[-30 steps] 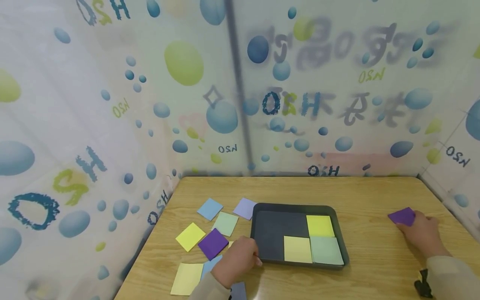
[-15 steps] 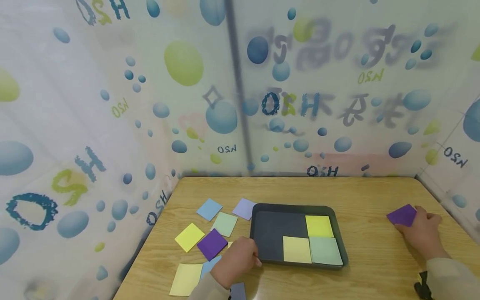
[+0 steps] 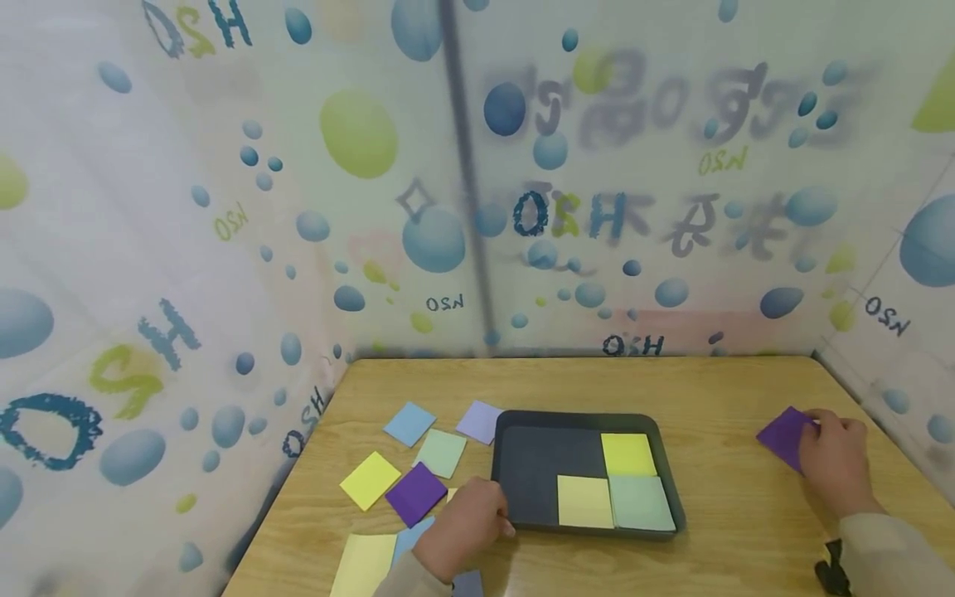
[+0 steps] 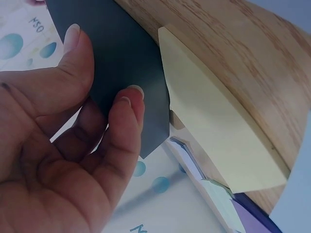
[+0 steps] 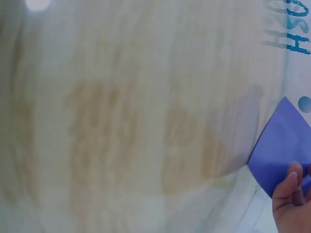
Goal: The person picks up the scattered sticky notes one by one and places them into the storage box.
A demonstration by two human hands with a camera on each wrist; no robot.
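Note:
My left hand (image 3: 470, 522) grips the left front edge of a dark tray (image 3: 525, 477), the thumb and fingers on either side of its wall in the left wrist view. Inside the tray, at its right and front, lie a bright yellow sticky note (image 3: 628, 453), a pale yellow one (image 3: 585, 502) and a pale green one (image 3: 642, 502). Well to the right of the tray, my right hand (image 3: 839, 460) pinches a purple sticky note (image 3: 782, 435) by its right side. The right wrist view shows that purple note (image 5: 282, 145) between thumb and fingers, its reflection on the shiny tabletop.
Left of the tray, loose notes lie on the wooden table (image 3: 716, 390): blue (image 3: 409, 424), lilac (image 3: 478, 421), green (image 3: 440, 453), yellow (image 3: 370, 481), purple (image 3: 416, 494) and pale yellow (image 3: 363, 564). Others are partly behind the left hand. A patterned curtain (image 3: 358, 249) borders the table.
The right hand has turned the purple note and now covers more of its right side. The left hand keeps its grip on the tray edge. The head view has shifted slightly.

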